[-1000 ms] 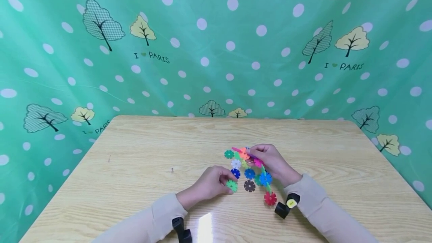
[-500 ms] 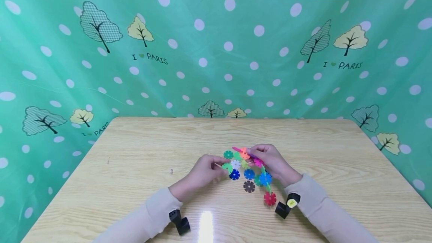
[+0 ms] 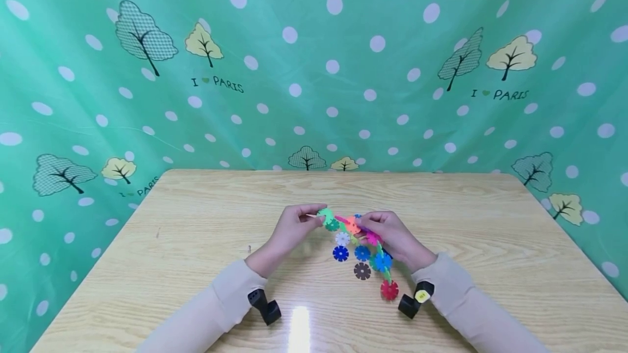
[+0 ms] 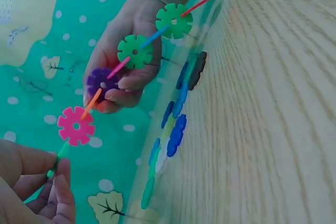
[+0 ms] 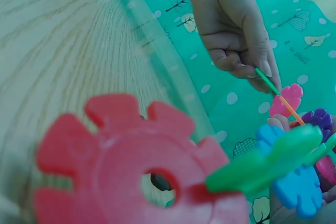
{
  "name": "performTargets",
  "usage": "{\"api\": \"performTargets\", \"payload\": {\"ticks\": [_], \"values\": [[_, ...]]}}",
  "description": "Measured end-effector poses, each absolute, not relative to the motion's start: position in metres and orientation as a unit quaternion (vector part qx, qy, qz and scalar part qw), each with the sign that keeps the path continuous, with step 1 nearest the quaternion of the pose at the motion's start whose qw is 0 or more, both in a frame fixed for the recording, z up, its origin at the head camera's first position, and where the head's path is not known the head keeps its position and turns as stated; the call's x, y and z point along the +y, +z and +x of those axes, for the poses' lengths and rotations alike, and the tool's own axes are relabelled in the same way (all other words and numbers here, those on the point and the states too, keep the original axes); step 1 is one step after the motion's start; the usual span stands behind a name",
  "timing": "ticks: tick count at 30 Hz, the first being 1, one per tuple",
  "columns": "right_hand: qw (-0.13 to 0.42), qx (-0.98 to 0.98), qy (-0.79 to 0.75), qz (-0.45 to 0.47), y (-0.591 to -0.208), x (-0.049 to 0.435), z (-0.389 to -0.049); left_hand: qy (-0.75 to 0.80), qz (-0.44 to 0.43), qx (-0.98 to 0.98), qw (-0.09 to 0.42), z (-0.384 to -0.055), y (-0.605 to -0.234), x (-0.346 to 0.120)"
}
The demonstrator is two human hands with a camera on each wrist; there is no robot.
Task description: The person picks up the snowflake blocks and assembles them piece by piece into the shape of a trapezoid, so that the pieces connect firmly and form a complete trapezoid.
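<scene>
My left hand (image 3: 289, 230) pinches a green notched disc (image 4: 61, 157) between thumb and fingers. Seen edge-on in the left wrist view, it meets the rim of a pink disc (image 4: 76, 126); whether it sits in a slot I cannot tell. That pink disc ends a chain of interlocked notched discs, orange, purple (image 4: 102, 83), magenta, green, blue (image 3: 381, 261) and others, hanging down to a red disc (image 3: 390, 290). My right hand (image 3: 399, 241) grips the chain near the purple disc, curled fingers behind it. The red disc looms large in the right wrist view.
Loose notched discs lie on the wooden table (image 3: 221, 206) under the chain: dark green (image 3: 333, 225), white (image 3: 342, 238), dark blue (image 3: 340, 254), blue (image 3: 362, 253) and brown (image 3: 362, 271). A polka-dot cloth (image 3: 314, 108) hangs behind the table.
My left hand has carried the green disc up and away from me, from beside the loose discs to the chain's left end. My right hand and the chain have barely shifted.
</scene>
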State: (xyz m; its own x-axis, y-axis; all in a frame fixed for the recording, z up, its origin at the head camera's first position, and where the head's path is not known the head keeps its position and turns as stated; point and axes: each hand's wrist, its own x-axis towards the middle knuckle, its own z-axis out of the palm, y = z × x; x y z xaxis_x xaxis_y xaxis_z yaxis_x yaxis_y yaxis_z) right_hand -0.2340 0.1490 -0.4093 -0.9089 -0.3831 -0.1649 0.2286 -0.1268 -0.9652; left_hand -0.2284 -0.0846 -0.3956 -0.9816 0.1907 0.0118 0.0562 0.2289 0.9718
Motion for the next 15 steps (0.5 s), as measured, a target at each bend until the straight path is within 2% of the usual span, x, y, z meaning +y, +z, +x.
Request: {"api": "performTargets", "payload": {"ticks": [10,15], "values": [[0.208,0.625,-0.75,-0.056,-0.4076,0.1465,-0.2333,0.623,0.076,0.778,0.026,-0.2287,-0.3911,-0.0818],[0.204,0.632,-0.745,-0.058,-0.4086,0.1464,-0.2336,0.62,0.086,0.779,0.028,-0.229,-0.3919,-0.08]]}}
